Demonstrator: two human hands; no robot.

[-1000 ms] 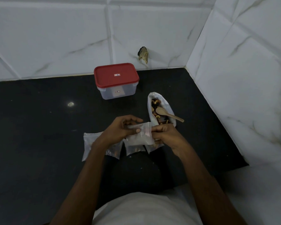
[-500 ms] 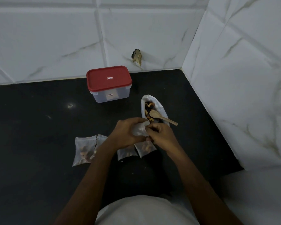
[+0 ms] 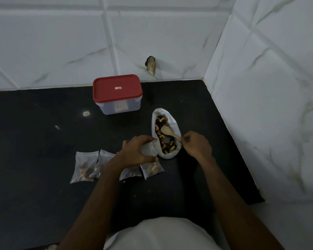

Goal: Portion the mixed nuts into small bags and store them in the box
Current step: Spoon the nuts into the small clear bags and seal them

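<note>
Filling another bag: my left hand (image 3: pixel 137 150) holds an empty small bag (image 3: pixel 150 148) open beside the nut bag (image 3: pixel 167 133), my right hand (image 3: pixel 197 145) pinches the spoon (image 3: pixel 170 132) handle, scooping next.

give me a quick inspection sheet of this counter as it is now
surface: black stone counter, a few crumbs near the front
job's things: clear plastic box with red lid shut; open white bag of mixed nuts; four filled small clear bags in a row
clutter: nothing seen
grips: left hand holds an empty small clear bag; right hand pinches wooden spoon
cables: nothing seen
surroundings: white marble-look wall tiles, one chipped
</note>
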